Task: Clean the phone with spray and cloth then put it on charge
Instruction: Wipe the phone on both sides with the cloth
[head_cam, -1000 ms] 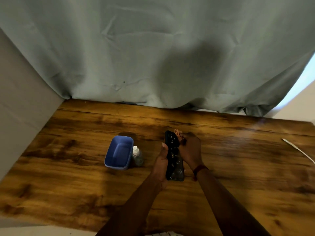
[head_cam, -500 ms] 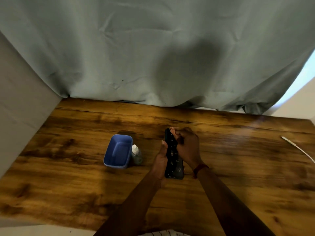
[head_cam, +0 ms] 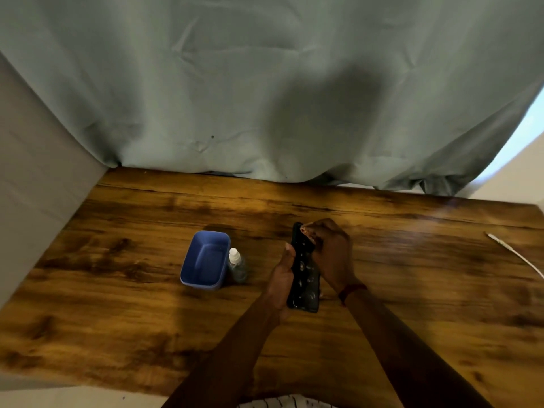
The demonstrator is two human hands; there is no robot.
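Flanking the held phone (head_cam: 304, 275): blue tub (head_cam: 205, 259), spray bottle (head_cam: 236, 265), charging cable (head_cam: 518, 254).

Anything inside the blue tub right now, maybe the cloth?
The blue tub looks empty: its floor and far walls show bare blue, no cloth. Its near wall hides a strip of the floor. The spray bottle stands outside, against its right side.

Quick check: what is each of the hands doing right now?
Left hand: closed on the phone, gripping its left edge.
Right hand: closed on the phone's upper part.
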